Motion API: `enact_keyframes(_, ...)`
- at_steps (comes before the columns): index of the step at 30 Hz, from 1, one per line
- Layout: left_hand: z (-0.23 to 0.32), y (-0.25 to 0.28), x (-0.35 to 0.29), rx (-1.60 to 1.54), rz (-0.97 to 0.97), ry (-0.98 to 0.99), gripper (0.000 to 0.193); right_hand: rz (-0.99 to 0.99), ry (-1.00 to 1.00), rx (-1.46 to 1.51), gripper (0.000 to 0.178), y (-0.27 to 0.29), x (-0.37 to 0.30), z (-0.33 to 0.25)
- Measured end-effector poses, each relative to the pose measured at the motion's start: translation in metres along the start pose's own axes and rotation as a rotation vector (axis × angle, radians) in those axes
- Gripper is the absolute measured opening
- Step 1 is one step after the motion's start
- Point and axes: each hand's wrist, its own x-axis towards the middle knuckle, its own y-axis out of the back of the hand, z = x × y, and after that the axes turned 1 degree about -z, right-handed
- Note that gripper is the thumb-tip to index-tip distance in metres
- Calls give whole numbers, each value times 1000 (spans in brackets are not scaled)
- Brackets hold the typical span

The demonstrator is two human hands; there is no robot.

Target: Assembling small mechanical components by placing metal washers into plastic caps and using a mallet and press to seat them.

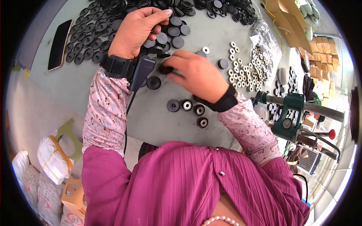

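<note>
My left hand (137, 31) is over the near part of a pile of black round caps (174, 31). Its fingers are curled together, and whatever they may hold is hidden. Closer to me, my right hand (196, 73) pinches a dark round cap (166, 69) between thumb and fingers, just above the table. A single black cap (153, 83) lies below that pinch. Nearer my body sit another cap (173, 106) and a few black round pieces with shiny metal ring centres (186, 105).
Many small metal rings (249, 71) are spread on the grey table (151, 126) at right, beside a clear plastic bag (264, 35). A phone (60, 45) lies at far left. A green hand press (290, 113) with a red-knobbed lever stands at right. Cardboard boxes (324, 49) are stacked beyond.
</note>
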Motion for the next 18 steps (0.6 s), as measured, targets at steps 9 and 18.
enact_keyframes(9,-1,-2,-2,35,-2,-3,23,39,-286,207,30,21,-3,24)
enact_keyframes(18,0,-8,0,76,-16,10,24,26,-127,-70,39,9,9,33)
